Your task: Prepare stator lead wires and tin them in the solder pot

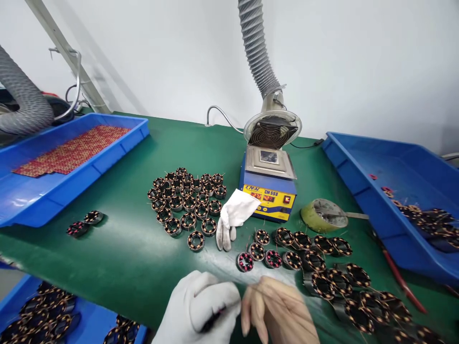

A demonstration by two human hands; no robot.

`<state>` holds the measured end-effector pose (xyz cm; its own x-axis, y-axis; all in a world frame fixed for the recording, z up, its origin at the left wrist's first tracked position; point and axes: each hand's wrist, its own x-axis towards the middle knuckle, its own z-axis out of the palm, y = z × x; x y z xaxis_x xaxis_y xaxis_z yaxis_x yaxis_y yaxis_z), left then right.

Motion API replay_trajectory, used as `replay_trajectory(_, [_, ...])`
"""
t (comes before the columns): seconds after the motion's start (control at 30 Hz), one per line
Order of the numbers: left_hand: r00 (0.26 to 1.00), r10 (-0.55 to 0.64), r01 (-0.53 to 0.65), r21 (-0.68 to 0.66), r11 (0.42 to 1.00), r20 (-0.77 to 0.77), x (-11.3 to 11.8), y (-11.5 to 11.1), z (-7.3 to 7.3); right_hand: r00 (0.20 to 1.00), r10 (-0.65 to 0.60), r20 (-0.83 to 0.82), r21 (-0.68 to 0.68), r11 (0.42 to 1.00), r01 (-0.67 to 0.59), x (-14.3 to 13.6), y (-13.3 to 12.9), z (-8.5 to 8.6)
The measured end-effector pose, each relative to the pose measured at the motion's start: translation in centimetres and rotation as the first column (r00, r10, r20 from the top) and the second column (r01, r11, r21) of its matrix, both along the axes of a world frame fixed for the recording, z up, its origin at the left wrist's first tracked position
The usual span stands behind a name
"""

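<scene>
Left hand: the left hand (201,308), in a white glove, sat at 6 o'clock at the near edge of the bench (136,258), curled closed around a small dark part (212,321); what the part was could not be told, being mostly hidden.
Right hand: the bare right hand (278,310) lay just beside the gloved one, fingers bent and pinched on thin wires (258,289) running from the part; the pictures were blurred here.
Wound coils, middle: a tidy cluster of coil stators (186,198) stood at 12 o'clock from the hands, well apart from them.
Wound coils, right: a looser row of stators (315,267) ran from 1 toward 4 o'clock, the nearest few with red centres.
Spare glove: a white glove (233,217) lay on the bench between the cluster and the solder pot.
Solder pot: a blue and yellow solder pot (268,188) stood at 1 o'clock under a fume hose (256,48) with a round fan.
Tin: a green round tin (322,216) lay just right of the pot.
Trays: a blue tray (46,196) with a red sheet lay at 10 o'clock; another blue tray (362,177) holding stators lay at 2 o'clock.
Strays: two loose stators (85,223) lay at 9 o'clock.
</scene>
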<state>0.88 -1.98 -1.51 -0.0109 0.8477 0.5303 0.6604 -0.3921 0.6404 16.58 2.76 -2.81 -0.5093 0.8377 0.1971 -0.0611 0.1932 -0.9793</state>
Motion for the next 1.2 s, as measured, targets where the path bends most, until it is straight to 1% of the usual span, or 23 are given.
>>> replay_trajectory(0.1, [0.982,-0.062,0.079,-0.089,0.993,0.179,0.0,0.3,-0.3,0.999,-0.047,-0.007,0.286,0.957,0.047,0.5,0.9,0.5])
replay_trajectory(0.2, [0.971,-0.096,0.119,-0.094,0.989,0.221,0.0,0.5,-0.4,0.994,-0.111,0.016,0.612,0.787,0.079,0.5,1.3,0.5])
replay_trajectory(0.27, [0.982,-0.092,0.105,-0.074,0.992,0.167,0.0,0.5,-0.4,0.976,-0.215,0.010,0.706,0.693,0.146,0.4,1.0,0.0])
replay_trajectory(0.3, [0.993,-0.082,0.088,-0.059,0.994,0.090,0.1,0.4,-0.5,0.966,-0.258,0.028,0.692,0.703,0.168,0.3,0.7,-0.3])
replay_trajectory(0.33, [0.998,-0.063,0.062,-0.038,0.997,-0.016,0.1,0.3,-0.5,0.964,-0.257,0.073,0.607,0.778,0.162,0.3,0.4,-0.7])
replay_trajectory(0.4, [0.977,-0.007,0.012,0.022,1.000,-0.214,0.1,0.1,-0.4,0.988,-0.071,0.135,0.174,0.984,0.047,0.2,-0.3,-1.4])
replay_trajectory(0.43, [0.964,0.013,-0.003,0.037,0.999,-0.266,0.2,0.1,-0.3,0.996,0.049,0.079,-0.103,0.994,-0.041,0.2,-0.5,-1.7])
replay_trajectory(0.47, [0.961,0.022,-0.014,0.032,0.999,-0.276,0.1,0.1,-0.2,0.994,0.110,-0.021,-0.311,0.944,-0.111,0.2,-0.6,-1.8])
replay_trajectory(0.5, [0.969,0.019,-0.017,0.011,1.000,-0.248,0.1,0.1,-0.1,0.985,0.127,-0.118,-0.394,0.904,-0.164,0.2,-0.6,-1.8])
replay_trajectory(0.57, [0.994,-0.026,0.019,-0.073,0.997,-0.104,0.0,0.2,0.0,0.985,0.067,-0.160,-0.269,0.957,-0.109,0.2,-0.2,-1.4])
replay_trajectory(0.63, [0.995,-0.067,0.075,-0.124,0.989,0.073,-0.1,0.4,0.0,0.995,-0.032,-0.091,0.070,0.997,0.038,0.3,0.4,-0.7])
replay_trajectory(0.7, [0.977,-0.095,0.123,-0.139,0.983,0.191,-0.1,0.4,-0.1,0.995,-0.098,-0.034,0.390,0.915,0.104,0.3,1.0,0.1])
replay_trajectory(0.77, [0.983,-0.072,0.096,-0.135,0.986,0.167,0.0,0.4,-0.2,0.989,-0.148,0.011,0.586,0.803,0.113,0.2,1.1,0.4])
replay_trajectory(0.8, [0.994,-0.051,0.062,-0.108,0.992,0.101,0.1,0.4,-0.2,0.984,-0.172,0.034,0.615,0.780,0.115,0.2,0.9,0.4])
replay_trajectory(0.83, [1.000,-0.026,0.027,-0.074,0.997,0.008,0.2,0.3,-0.2,0.979,-0.190,0.069,0.575,0.810,0.116,0.2,0.7,0.3])
replay_trajectory(0.87, [0.995,-0.002,-0.001,-0.035,0.999,-0.096,0.2,0.3,-0.1,0.980,-0.168,0.105,0.451,0.886,0.104,0.1,0.4,0.0])
replay_trajectory(0.9, [0.983,0.021,-0.018,0.021,1.000,-0.185,0.3,0.2,-0.1,0.988,-0.097,0.122,0.245,0.967,0.065,0.1,0.1,-0.2])
replay_trajectory(0.93, [0.968,0.038,-0.020,0.073,0.997,-0.248,0.4,0.2,0.0,0.996,-0.001,0.090,0.000,1.000,0.001,0.1,-0.1,-0.4])
replay_trajectory(1.0, [0.959,0.037,-0.019,0.068,0.998,-0.281,0.4,0.2,0.2,0.992,0.112,-0.051,-0.307,0.944,-0.123,0.0,-0.3,-0.7])
replay_trajectory(1.03, [0.969,0.031,-0.025,0.027,0.999,-0.246,0.4,0.1,0.2,0.991,0.097,-0.097,-0.306,0.944,-0.123,0.0,-0.2,-0.7])
replay_trajectory(1.1, [0.993,0.002,-0.015,-0.106,0.994,-0.116,0.4,0.1,0.3,0.995,-0.020,-0.102,-0.062,0.998,0.014,0.1,0.1,-0.5])
replay_trajectory(1.13, [0.999,-0.016,0.010,-0.168,0.986,-0.036,0.4,0.1,0.3,0.992,-0.088,-0.087,0.111,0.989,0.097,0.1,0.4,-0.4])
replay_trajectory(1.2, [0.994,-0.027,0.048,-0.212,0.976,0.103,0.3,0.1,0.4,0.984,-0.171,-0.056,0.393,0.902,0.179,0.2,0.9,-0.1])
